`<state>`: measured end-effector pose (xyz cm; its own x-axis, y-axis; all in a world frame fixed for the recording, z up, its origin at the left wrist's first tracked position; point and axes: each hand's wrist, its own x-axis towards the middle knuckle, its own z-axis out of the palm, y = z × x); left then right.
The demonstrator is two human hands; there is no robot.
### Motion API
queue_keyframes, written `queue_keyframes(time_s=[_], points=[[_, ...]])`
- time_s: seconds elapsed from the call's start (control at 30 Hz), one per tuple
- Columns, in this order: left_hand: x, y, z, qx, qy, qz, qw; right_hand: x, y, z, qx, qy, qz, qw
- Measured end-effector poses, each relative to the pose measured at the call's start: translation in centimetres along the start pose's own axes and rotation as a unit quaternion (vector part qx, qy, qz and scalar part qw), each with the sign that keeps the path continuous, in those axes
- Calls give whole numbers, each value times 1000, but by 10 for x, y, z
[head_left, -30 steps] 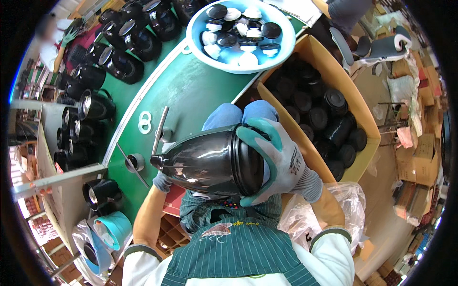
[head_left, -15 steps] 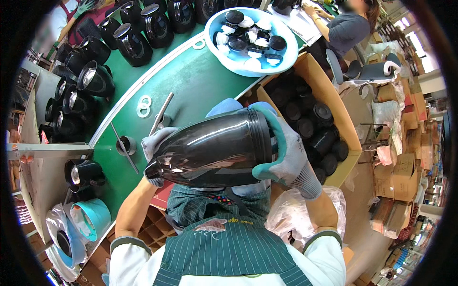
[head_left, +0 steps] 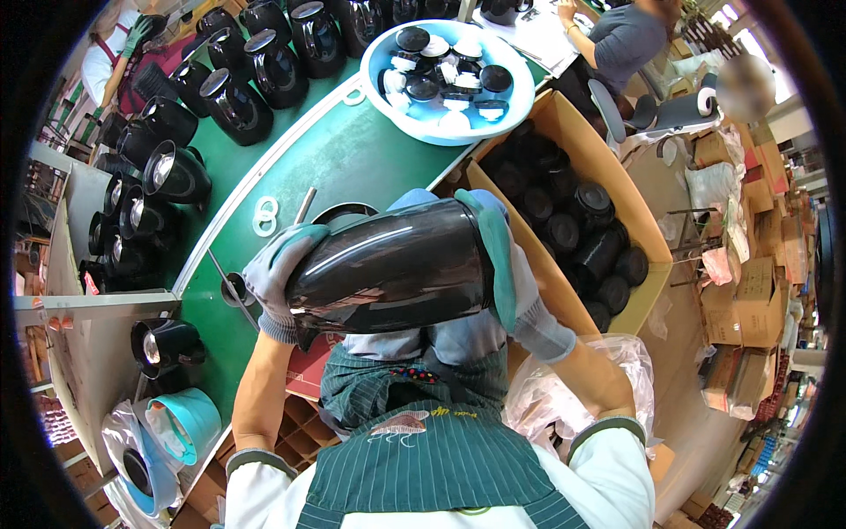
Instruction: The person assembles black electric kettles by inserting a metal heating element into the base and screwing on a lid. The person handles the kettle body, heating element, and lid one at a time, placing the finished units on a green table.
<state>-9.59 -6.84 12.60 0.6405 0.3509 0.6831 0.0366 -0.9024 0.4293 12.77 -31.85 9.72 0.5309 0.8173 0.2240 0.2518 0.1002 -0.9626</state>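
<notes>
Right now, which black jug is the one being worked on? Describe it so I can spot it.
Start at the green table, then come toward the person's apron. The jug lies on its side between both gloved hands, left hand and right hand. Unlike the upright jugs lined along the table, it is lifted and tipped sideways.

An open tan cardboard box (head_left: 608,189) (holding black lids) stands right; brown cartons (head_left: 749,304) stack farther right.

The glossy black plastic jug body (head_left: 397,269) lies sideways between the left hand (head_left: 278,278) and right hand (head_left: 511,273), before the round blue plastic basin (head_left: 388,106) on the green worktable (head_left: 352,159).
</notes>
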Motion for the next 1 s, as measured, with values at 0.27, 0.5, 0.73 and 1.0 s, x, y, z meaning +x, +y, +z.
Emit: queue_keyframes(time_s=[0.27,0.5,0.73,1.0], points=[[5,-3,22,-20,-39,-56,997,-12,-31,-4,-11,58,49,997],[41,19,18,-56,-175,-56,981,-2,-29,0,307,140,248,908],[64,33,6,113,-85,231,963,38,-31,-31,458,-26,390,798],[91,24,-11,127,-65,175,974,40,-15,-8,363,155,214,894]])
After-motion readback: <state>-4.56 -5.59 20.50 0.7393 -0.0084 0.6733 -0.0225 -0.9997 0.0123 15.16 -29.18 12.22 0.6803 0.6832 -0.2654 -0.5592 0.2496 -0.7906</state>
